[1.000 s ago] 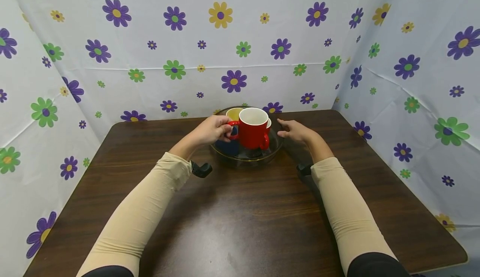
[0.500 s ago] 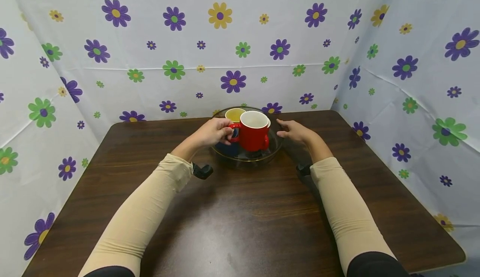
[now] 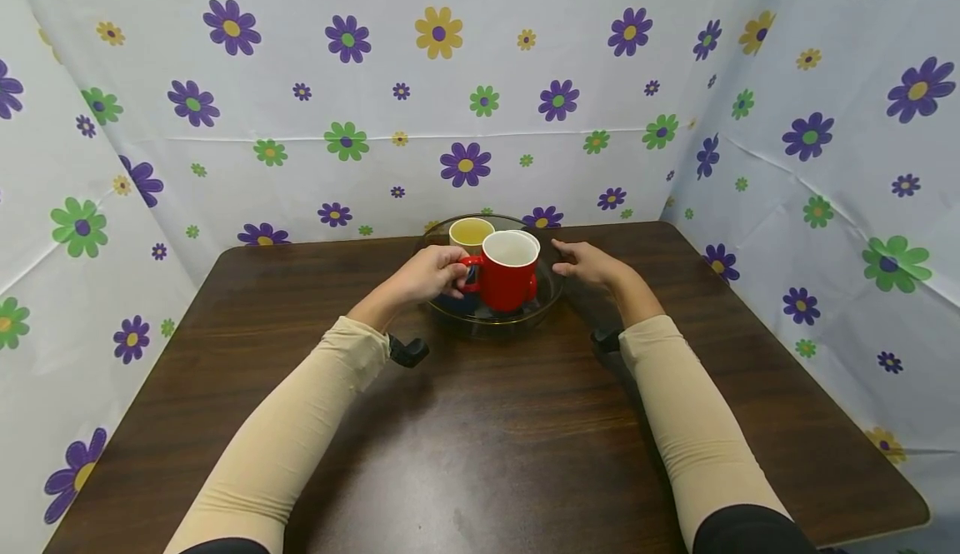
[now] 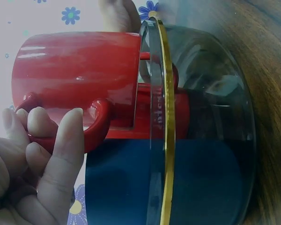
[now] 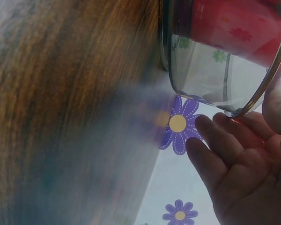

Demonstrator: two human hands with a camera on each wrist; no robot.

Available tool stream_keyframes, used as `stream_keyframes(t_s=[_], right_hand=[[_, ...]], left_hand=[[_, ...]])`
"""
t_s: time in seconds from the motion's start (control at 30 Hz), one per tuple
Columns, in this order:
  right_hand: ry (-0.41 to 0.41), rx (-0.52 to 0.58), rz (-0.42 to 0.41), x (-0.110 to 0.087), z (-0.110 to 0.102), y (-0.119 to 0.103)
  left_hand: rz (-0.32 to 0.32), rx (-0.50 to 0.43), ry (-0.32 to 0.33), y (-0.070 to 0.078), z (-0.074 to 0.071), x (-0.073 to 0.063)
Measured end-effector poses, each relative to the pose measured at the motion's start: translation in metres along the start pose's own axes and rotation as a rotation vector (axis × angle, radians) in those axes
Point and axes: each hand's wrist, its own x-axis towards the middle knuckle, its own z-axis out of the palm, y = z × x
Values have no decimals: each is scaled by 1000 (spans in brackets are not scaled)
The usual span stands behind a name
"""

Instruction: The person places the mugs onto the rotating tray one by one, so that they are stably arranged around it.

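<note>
My left hand [image 3: 429, 276] grips the handle of a glossy red mug [image 3: 507, 286] with a white inside. The mug is upright over a clear glass bowl [image 4: 210, 79], its base close above the gold rim in the left wrist view. Inside the bowl stand a blue mug [image 4: 119, 180] with a yellow inside and another red mug [image 4: 181, 110], mostly hidden behind the held one. To the bowl's right, my right hand [image 3: 594, 266] has its fingers loosely spread and holds nothing. Its fingertips are right at the bowl's edge in the right wrist view.
The bowl sits near the far edge of a dark wooden table [image 3: 480, 429]. Behind and on both sides hangs a white flowered cloth [image 3: 300, 187], close to that edge.
My left hand has lowered the red mug a little and drawn it slightly nearer, so it overlaps the bowl's front more. The right hand stays beside the bowl.
</note>
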Motion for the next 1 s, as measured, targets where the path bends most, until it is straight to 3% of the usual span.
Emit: stream_keyframes(t_s=[0.23,0.5,1.0], right_hand=[[5,-16,-18,1,-1,1],[1,-16,-24,1,0,0],[12,-8,-5,0,2,0]], left_hand=[[7,25,25,-3,6,0],[-45,40,49,-4,15,-2],[-55,232,218,8,43,-12]])
